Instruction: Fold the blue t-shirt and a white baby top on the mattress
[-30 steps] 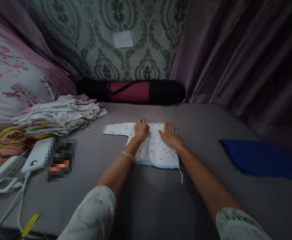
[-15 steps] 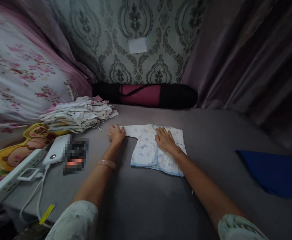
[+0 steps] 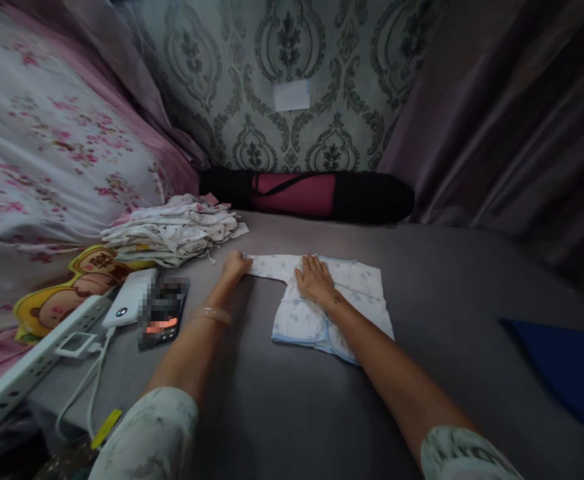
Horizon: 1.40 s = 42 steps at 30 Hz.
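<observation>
A small white baby shirt (image 3: 359,287) with pale blue prints and light blue edging lies flat on the grey sheet. Its left sleeve stretches out sideways, and no sleeve sticks out on the right side. My left hand (image 3: 237,265) is closed on the cuff end of that sleeve. Flat on the upper part of the shirt, near the neckline, rests my right hand (image 3: 316,280) with fingers extended. My right forearm covers part of the lower hem.
A pile of folded baby clothes (image 3: 172,230) lies at the back left. Nearby are a white power bank (image 3: 129,300), a phone (image 3: 165,313), a power strip (image 3: 37,367) and a yellow cartoon cushion (image 3: 67,293). A black-and-red long bag (image 3: 292,193) lies along the wall; blue cloth (image 3: 567,367) is at right.
My right hand has slid left across the shirt, toward the stretched sleeve. My left hand stays at the cuff, its fingers now more closed. The view has shifted slightly.
</observation>
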Each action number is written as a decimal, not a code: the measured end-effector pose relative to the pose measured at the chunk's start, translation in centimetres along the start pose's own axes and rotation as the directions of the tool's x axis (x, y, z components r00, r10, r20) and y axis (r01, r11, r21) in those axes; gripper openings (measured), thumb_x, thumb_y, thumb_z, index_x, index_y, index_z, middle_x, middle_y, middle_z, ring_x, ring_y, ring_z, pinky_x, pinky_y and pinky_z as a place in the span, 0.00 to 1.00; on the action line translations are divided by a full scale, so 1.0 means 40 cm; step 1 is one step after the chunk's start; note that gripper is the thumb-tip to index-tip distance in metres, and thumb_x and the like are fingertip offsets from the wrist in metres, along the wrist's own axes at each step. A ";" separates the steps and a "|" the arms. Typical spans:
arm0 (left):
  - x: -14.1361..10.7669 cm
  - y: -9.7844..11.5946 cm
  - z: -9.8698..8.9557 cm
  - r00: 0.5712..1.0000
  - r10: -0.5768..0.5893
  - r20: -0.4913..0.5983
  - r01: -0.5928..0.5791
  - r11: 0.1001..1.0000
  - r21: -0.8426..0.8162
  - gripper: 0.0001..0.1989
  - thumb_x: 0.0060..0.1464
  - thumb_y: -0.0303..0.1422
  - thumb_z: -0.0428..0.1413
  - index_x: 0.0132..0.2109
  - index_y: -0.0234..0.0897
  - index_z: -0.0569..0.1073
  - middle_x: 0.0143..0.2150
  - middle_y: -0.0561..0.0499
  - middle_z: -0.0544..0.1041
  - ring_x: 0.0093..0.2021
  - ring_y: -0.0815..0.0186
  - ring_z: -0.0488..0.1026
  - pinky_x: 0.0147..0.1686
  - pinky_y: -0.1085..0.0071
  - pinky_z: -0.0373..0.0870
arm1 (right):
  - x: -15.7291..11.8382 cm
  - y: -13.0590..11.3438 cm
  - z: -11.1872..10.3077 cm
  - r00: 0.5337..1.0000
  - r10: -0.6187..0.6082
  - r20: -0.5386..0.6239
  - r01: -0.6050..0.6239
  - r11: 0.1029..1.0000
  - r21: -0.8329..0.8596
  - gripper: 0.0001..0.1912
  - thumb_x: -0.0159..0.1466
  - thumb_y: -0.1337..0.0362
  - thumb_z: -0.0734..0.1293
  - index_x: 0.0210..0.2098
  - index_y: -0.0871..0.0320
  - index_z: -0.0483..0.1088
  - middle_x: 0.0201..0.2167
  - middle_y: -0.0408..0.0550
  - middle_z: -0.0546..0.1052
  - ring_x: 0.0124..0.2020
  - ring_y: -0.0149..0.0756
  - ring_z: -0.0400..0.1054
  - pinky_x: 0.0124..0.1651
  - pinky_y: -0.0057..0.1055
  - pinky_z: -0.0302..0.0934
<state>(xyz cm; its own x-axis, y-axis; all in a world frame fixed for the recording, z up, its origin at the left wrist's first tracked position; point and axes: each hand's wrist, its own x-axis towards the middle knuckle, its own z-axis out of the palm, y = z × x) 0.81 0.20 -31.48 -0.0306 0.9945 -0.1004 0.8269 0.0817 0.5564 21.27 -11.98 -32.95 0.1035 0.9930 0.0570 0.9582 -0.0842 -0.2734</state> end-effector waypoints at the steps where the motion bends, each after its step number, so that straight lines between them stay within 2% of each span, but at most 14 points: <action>1: 0.001 -0.002 -0.006 1.000 -0.011 0.001 0.011 0.999 -0.039 0.05 0.44 0.33 0.54 0.30 0.36 0.70 0.27 0.45 0.75 0.36 0.54 0.75 0.31 0.68 0.66 | -0.002 -0.004 0.005 1.000 0.010 -0.018 -0.010 1.000 -0.002 0.31 0.70 0.55 0.47 0.66 0.68 0.50 0.67 0.60 0.52 0.68 0.48 0.41 0.66 0.45 0.34; 9: -0.017 0.033 -0.079 1.000 0.000 -0.022 -0.009 0.918 -0.396 0.08 0.43 0.36 0.53 0.30 0.36 0.67 0.22 0.54 0.66 0.26 0.66 0.68 0.23 0.76 0.63 | -0.012 -0.012 0.018 0.996 0.010 -0.091 -0.015 0.999 -0.050 0.30 0.68 0.55 0.52 0.67 0.57 0.51 0.67 0.58 0.53 0.67 0.50 0.42 0.65 0.50 0.33; 13: -0.041 0.102 -0.107 0.995 0.094 0.031 -0.052 0.761 -0.647 0.08 0.40 0.35 0.54 0.30 0.36 0.68 0.22 0.55 0.65 0.23 0.70 0.64 0.21 0.78 0.62 | -0.009 -0.022 0.013 0.995 0.017 -0.095 -0.021 0.999 -0.048 0.28 0.67 0.57 0.53 0.66 0.54 0.54 0.67 0.58 0.53 0.67 0.52 0.42 0.63 0.53 0.34; 18: -0.107 0.221 -0.088 0.982 0.185 0.050 -0.097 0.708 -0.700 0.08 0.44 0.35 0.55 0.30 0.35 0.67 0.25 0.54 0.68 0.26 0.70 0.67 0.24 0.75 0.68 | 0.014 -0.032 -0.037 0.999 0.021 0.025 -0.021 1.000 0.021 0.29 0.62 0.61 0.58 0.63 0.56 0.59 0.64 0.59 0.57 0.65 0.54 0.47 0.62 0.52 0.40; 21: -0.147 0.280 -0.053 0.974 0.217 0.064 -0.121 0.740 -0.662 0.08 0.49 0.36 0.54 0.28 0.35 0.66 0.24 0.54 0.67 0.25 0.70 0.67 0.26 0.73 0.70 | 0.025 0.003 -0.076 0.998 0.018 -0.056 -0.005 0.973 0.230 0.28 0.60 0.65 0.59 0.60 0.59 0.62 0.61 0.59 0.62 0.64 0.49 0.51 0.64 0.45 0.43; 23: -0.167 0.309 -0.023 0.962 0.265 0.063 -0.163 0.746 -0.645 0.10 0.50 0.36 0.54 0.27 0.35 0.65 0.23 0.55 0.65 0.25 0.71 0.66 0.25 0.73 0.71 | 0.021 0.046 -0.097 0.984 0.160 -0.075 -0.100 0.856 0.507 0.24 0.61 0.67 0.57 0.56 0.60 0.65 0.58 0.58 0.67 0.61 0.46 0.57 0.62 0.41 0.49; 26: -0.189 0.342 0.031 0.944 0.322 0.066 -0.205 0.735 -0.647 0.13 0.51 0.36 0.55 0.25 0.35 0.63 0.20 0.56 0.61 0.23 0.72 0.64 0.24 0.75 0.70 | -0.002 0.116 -0.120 0.952 0.298 0.073 -0.253 0.625 0.739 0.20 0.65 0.65 0.52 0.50 0.62 0.68 0.46 0.59 0.75 0.48 0.44 0.70 0.52 0.42 0.63; 28: -0.201 0.358 0.068 0.939 0.332 0.092 -0.195 0.730 -0.655 0.14 0.53 0.36 0.55 0.25 0.35 0.63 0.19 0.57 0.60 0.21 0.73 0.63 0.23 0.75 0.70 | -0.025 0.151 -0.134 0.941 0.277 0.193 -0.310 0.485 0.818 0.22 0.68 0.62 0.48 0.49 0.64 0.67 0.41 0.61 0.77 0.40 0.42 0.74 0.45 0.41 0.67; 30: -0.213 0.369 0.101 0.926 0.357 0.127 -0.187 0.723 -0.665 0.14 0.54 0.36 0.55 0.25 0.34 0.64 0.19 0.56 0.62 0.21 0.73 0.65 0.24 0.75 0.71 | -0.045 0.168 -0.148 0.917 0.235 0.323 -0.379 0.254 0.890 0.25 0.69 0.58 0.44 0.49 0.66 0.65 0.40 0.64 0.77 0.39 0.42 0.74 0.43 0.40 0.68; 33: -0.222 0.367 0.127 0.833 0.497 0.241 -0.165 0.641 -0.750 0.14 0.58 0.40 0.54 0.33 0.31 0.70 0.28 0.48 0.73 0.30 0.68 0.73 0.31 0.72 0.73 | -0.062 0.166 -0.165 0.889 0.195 0.415 -0.432 0.056 0.900 0.32 0.69 0.50 0.40 0.47 0.64 0.65 0.39 0.64 0.77 0.40 0.43 0.74 0.43 0.43 0.69; 35: -0.216 0.352 0.126 0.774 0.573 0.270 -0.127 0.558 -0.820 0.19 0.60 0.45 0.50 0.41 0.31 0.71 0.39 0.41 0.77 0.38 0.64 0.76 0.36 0.70 0.73 | -0.064 0.158 -0.169 0.895 0.186 0.405 -0.423 0.068 0.904 0.32 0.70 0.49 0.41 0.45 0.62 0.67 0.36 0.60 0.78 0.40 0.43 0.74 0.42 0.44 0.69; 36: -0.208 0.339 0.122 0.782 0.572 0.248 -0.121 0.530 -0.840 0.21 0.61 0.47 0.48 0.44 0.31 0.70 0.42 0.39 0.77 0.40 0.63 0.76 0.37 0.69 0.73 | -0.063 0.154 -0.168 0.901 0.199 0.386 -0.409 0.095 0.907 0.29 0.70 0.50 0.44 0.44 0.61 0.68 0.35 0.58 0.78 0.39 0.42 0.74 0.41 0.43 0.70; 39: -0.170 0.291 0.111 0.890 0.446 0.095 -0.196 0.562 -0.803 0.20 0.63 0.44 0.44 0.47 0.31 0.69 0.43 0.37 0.77 0.40 0.62 0.76 0.38 0.67 0.72 | -0.058 0.154 -0.152 0.903 0.311 0.296 -0.370 0.213 0.904 0.12 0.67 0.62 0.58 0.39 0.62 0.70 0.33 0.53 0.78 0.35 0.38 0.74 0.38 0.37 0.71; 42: -0.132 0.238 0.126 0.913 0.409 -0.016 -0.320 0.690 -0.649 0.14 0.60 0.33 0.46 0.48 0.31 0.69 0.42 0.40 0.78 0.43 0.63 0.75 0.43 0.66 0.71 | -0.051 0.165 -0.129 0.892 0.397 0.215 -0.350 0.308 0.885 0.08 0.61 0.73 0.61 0.37 0.62 0.71 0.32 0.51 0.78 0.32 0.34 0.73 0.34 0.30 0.70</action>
<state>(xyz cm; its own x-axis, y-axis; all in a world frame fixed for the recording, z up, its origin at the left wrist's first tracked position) 11.70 -4.60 -29.81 0.3010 0.9420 0.1488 0.2159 -0.2192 0.9515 28.78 -14.97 -29.92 0.4150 0.8705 -0.2644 0.0228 -0.3005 -0.9535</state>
